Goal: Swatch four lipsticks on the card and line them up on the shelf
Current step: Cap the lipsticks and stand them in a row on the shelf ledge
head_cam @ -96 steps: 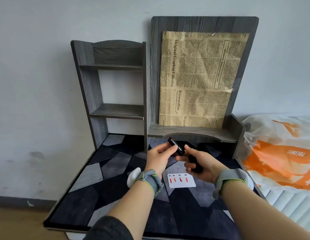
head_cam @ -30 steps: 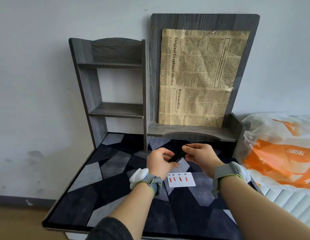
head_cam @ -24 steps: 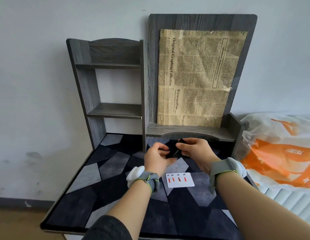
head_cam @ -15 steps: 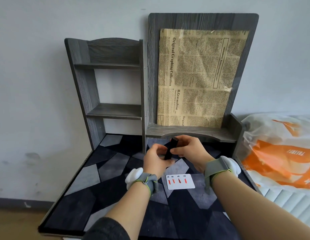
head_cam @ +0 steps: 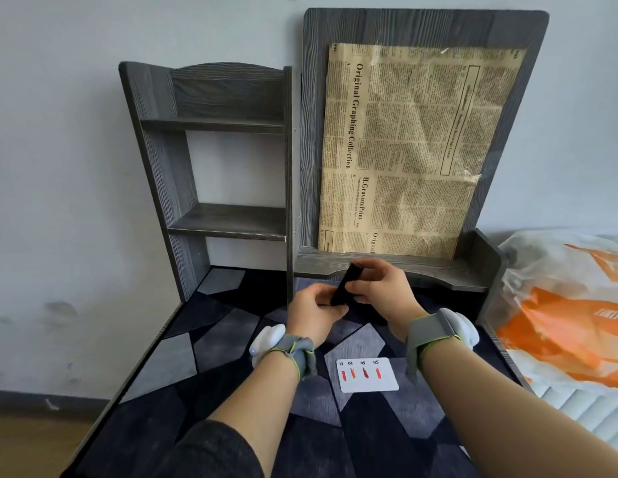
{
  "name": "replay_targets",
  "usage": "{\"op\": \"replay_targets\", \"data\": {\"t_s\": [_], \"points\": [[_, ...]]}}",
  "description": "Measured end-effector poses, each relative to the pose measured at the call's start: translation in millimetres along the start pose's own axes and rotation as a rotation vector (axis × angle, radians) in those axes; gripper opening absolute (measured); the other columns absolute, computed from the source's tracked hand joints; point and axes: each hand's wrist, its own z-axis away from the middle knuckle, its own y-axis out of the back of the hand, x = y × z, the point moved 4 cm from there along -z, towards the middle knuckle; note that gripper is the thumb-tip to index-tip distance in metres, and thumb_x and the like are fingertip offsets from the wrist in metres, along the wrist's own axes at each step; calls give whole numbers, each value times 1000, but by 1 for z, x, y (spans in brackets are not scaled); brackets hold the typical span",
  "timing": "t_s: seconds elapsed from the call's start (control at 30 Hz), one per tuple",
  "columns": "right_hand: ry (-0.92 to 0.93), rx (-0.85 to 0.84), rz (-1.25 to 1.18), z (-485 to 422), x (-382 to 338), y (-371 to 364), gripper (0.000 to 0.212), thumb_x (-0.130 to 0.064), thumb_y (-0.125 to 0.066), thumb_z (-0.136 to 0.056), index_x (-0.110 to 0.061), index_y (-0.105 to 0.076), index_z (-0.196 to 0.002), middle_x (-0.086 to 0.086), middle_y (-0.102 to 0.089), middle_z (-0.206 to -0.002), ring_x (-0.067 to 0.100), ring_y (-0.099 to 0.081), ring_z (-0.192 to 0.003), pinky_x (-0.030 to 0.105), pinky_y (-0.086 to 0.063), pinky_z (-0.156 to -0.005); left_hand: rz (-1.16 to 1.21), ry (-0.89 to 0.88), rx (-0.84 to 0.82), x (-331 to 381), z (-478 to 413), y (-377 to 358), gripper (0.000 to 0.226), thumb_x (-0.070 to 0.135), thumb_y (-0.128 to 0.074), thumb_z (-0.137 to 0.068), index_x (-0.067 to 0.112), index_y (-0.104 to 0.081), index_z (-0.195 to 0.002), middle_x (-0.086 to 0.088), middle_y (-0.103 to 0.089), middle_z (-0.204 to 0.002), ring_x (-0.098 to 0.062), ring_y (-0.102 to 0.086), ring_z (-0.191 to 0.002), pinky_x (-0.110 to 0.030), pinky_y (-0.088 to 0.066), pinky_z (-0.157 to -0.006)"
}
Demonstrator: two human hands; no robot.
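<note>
A black lipstick tube (head_cam: 345, 285) with its cap on is held tilted above the table, between both hands. My left hand (head_cam: 312, 313) pinches its lower end and my right hand (head_cam: 381, 291) grips its upper part. A white swatch card (head_cam: 367, 375) lies flat on the patterned mat below my hands, with several red and orange strokes under handwritten numbers. The low grey wooden shelf (head_cam: 435, 269) runs just behind my hands. No other lipstick is in view.
A taller grey shelf unit (head_cam: 228, 220) stands at the back left with two bare boards. A newspaper sheet (head_cam: 414, 146) covers the upright back panel. An orange and white plastic bag (head_cam: 562, 315) lies to the right of the table.
The lipstick was open with its bullet showing 3.2 s ago; it is now capped. Both hands have risen with it toward the low shelf, and the tube has turned more upright.
</note>
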Motion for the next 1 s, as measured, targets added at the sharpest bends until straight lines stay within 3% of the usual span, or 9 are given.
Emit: {"op": "replay_targets", "data": {"t_s": [0.1,0.17,0.27,0.4,0.6,0.67,0.77,0.87,1.0], "points": [[-42,22,-2,-6,4,7,36,7,-69,-76,-13,-62,-105,9,-63,-89,24,-62,-79,39,-57,-75,-4,-40,63,5,-3,3,25,5,-77,-73,14,-70,-95,1,-70,-85,-8,-66,-79,-19,-51,-78],[-57,3,87,-8,9,13,33,4,-72,-75,-12,-64,-102,7,-62,-86,22,-61,-78,37,-57,-72,-23,-69,119,8,-6,9,27,9,-79,-71,15,-72,-97,0,-71,-84,-11,-67,-79,-21,-52,-81],[-9,-17,328,-10,16,19,27,-3,-77,-72,-16,-68,-95,4,-65,-83,19,-60,-72,40,-55,-76,-13,-92,149,12,-8,15,28,9,-78,-71,18,-73,-97,-2,-72,-83,-13,-68,-79,-27,-54,-84],[76,-87,648,-3,21,12,27,-23,-80,-70,-18,-74,-95,-2,-72,-90,15,-67,-84,30,-53,-83,8,-101,130,19,-9,14,32,7,-78,-70,24,-68,-96,-2,-73,-87,-13,-68,-78,-30,-55,-84],[193,-73,664,2,13,1,19,-24,-78,-70,-24,-73,-89,-1,-73,-82,17,-67,-80,31,-52,-80,-15,-117,114,27,-8,11,32,6,-79,-67,30,-59,-77,-2,-73,-84,-16,-69,-75,-30,-55,-79],[204,-55,676,-1,12,1,14,-24,-78,-71,-25,-69,-82,0,-73,-82,17,-67,-80,30,-52,-79,21,-109,99,27,-9,12,32,5,-77,-70,29,-63,-83,-3,-73,-88,-15,-69,-77,-29,-55,-80],[196,10,683,-9,4,2,19,-24,-76,-74,-15,-72,-91,2,-74,-88,18,-67,-85,30,-51,-81,42,-38,62,15,-12,14,32,-1,-70,-76,19,-68,-100,-7,-73,-100,-14,-68,-86,-30,-53,-89],[213,72,689,-23,-13,-1,21,-22,-73,-76,-8,-72,-91,5,-70,-86,24,-65,-85,32,-50,-74,-203,-1,17,-1,-10,16,30,-3,-57,-82,14,-71,-103,-2,-73,-103,-13,-68,-96,-29,-51,-96],[226,80,696,-48,-23,-20,22,-22,-72,-77,-7,-70,-94,8,-69,-88,26,-64,-85,29,-48,-70,-669,-96,-164,-14,-9,10,38,3,-47,-85,22,-68,-112,1,-69,-116,-17,-62,-109,-29,-47,-97]]}}
